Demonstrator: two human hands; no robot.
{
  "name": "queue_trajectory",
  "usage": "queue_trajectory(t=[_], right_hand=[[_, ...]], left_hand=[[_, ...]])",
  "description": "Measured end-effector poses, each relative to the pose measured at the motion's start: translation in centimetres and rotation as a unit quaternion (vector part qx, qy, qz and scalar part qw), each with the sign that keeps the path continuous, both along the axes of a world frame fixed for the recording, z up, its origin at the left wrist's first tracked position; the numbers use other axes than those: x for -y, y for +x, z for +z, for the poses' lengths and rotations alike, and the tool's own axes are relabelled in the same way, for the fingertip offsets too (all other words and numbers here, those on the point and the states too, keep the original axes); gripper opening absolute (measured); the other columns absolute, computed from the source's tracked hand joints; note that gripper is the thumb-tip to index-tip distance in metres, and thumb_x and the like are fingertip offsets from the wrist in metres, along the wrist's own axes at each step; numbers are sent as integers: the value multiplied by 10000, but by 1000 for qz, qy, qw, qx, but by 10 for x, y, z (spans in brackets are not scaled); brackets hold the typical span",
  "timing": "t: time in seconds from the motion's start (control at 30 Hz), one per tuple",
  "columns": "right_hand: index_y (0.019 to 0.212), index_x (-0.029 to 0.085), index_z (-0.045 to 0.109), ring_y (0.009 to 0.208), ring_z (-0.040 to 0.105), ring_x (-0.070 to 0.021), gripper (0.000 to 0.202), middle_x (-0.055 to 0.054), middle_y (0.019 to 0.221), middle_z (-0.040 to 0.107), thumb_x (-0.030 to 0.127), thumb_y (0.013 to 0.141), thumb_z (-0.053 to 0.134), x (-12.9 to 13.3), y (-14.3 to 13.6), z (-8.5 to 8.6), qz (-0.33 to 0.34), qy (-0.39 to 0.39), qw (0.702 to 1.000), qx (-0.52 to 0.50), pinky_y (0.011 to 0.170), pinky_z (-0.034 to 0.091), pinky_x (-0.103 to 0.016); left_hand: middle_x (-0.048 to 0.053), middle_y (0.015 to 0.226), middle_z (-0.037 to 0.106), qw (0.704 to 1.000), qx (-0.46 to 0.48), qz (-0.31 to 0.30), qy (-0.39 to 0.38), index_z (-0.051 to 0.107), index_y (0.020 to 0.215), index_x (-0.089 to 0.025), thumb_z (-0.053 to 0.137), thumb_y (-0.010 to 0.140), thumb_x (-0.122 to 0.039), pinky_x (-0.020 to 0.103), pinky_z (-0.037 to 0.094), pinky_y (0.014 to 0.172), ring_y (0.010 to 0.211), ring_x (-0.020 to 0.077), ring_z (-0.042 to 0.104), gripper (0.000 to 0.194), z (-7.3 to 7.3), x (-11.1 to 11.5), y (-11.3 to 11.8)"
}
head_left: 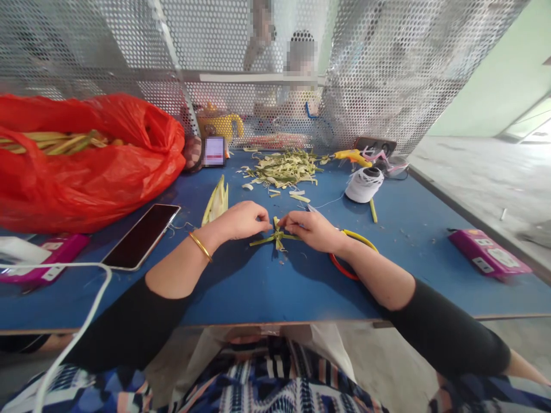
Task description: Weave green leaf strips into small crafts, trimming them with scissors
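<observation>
A small knot of green plant strips, its ends pointing outward in several directions, is between my two hands low over the blue table. My left hand pinches it from the left with thumb and fingertips. From the right, the bent fingers of my right hand close on one of its strips. Scissors with orange and yellow handles lie partly under my right hand and forearm, blades mostly hidden. Behind my left hand rests a bundle of pale green leaves.
Cut scraps are heaped at the back. A thread spool and yellow glue gun are back right. Left are a red bag, a phone and a white cable. A purple pack lies right. Perforated metal screens the back.
</observation>
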State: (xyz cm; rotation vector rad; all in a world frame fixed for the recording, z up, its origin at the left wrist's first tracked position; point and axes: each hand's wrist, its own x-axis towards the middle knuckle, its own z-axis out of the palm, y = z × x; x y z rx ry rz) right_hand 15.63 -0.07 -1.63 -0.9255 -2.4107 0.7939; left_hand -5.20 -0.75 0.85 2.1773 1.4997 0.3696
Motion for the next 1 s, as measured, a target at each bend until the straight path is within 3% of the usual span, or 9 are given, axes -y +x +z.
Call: queue_trajectory(t=[0.1, 0.23, 0.43, 0.53, 0.63, 0.73, 0.87, 1.0], right_hand=[[733, 197, 577, 823, 616, -156, 161, -59, 949, 715, 145, 851, 480, 1, -1, 0, -7, 4, 1000, 0, 732, 435, -266], [703, 196, 534, 770, 586, -146, 175, -48, 863, 692, 175, 866, 474, 2, -1, 1, -8, 1, 1000, 2, 703, 417, -256], [664, 194, 482, 712, 526, -128, 180, -19, 784, 618, 163, 841, 502, 1, -2, 0, 2, 13, 1000, -13, 678, 395, -248], [626, 191, 473, 759, 529, -131, 215, -22, 803, 599, 156, 834, 517, -1, -2, -1, 19, 14, 999, -41, 724, 407, -257], [620, 187, 519, 782, 519, -145, 201, -19, 755, 571, 176, 818, 554, -3, -1, -1, 6, 14, 999, -51, 741, 408, -269], [614, 177, 554, 710, 486, -128, 180, 6, 689, 528, 203, 788, 596, -4, 0, 1, -23, -9, 998, -58, 682, 390, -259], [631, 170, 572, 529, 403, -86, 212, 52, 552, 474, 307, 788, 609, 0, -2, 3, -48, -149, 984, -85, 521, 327, -233], [794, 156, 667, 551, 513, -83, 159, 12, 680, 632, 305, 759, 626, 2, -5, 5, -71, -257, 938, -223, 579, 439, -240]], left_hand=[[-5, 610, 643, 987, 143, 22, -73, 665, 622, -181, 617, 708, -254, 238, 381, 570, 587, 124, 547, 123, -5, -3, 3], [-39, 466, 509, 948, 264, 86, -156, 587, 558, -166, 617, 717, -259, 211, 296, 463, 458, 80, 442, 187, -10, -1, 13], [31, 670, 676, 885, 362, 117, -269, 572, 610, -143, 711, 688, -315, 198, 317, 414, 467, 79, 541, 235, -10, 4, 20], [36, 642, 677, 866, 381, 116, -303, 611, 630, -129, 773, 649, -326, 201, 421, 478, 503, 86, 576, 256, -12, 5, 21], [42, 653, 692, 850, 401, 110, -323, 681, 698, -117, 788, 616, -220, 219, 495, 574, 551, 94, 607, 170, -16, 4, 21], [38, 640, 694, 852, 400, 118, -315, 707, 733, -113, 779, 567, -113, 226, 500, 591, 551, 98, 611, 181, -17, 4, 21], [7, 568, 657, 878, 374, 108, -280, 696, 677, -123, 786, 558, -122, 225, 477, 552, 504, 87, 569, 150, -16, 7, 25], [0, 559, 644, 896, 361, 100, -237, 667, 649, -131, 799, 602, -201, 224, 471, 551, 506, 86, 562, 156, -16, 11, 29]])
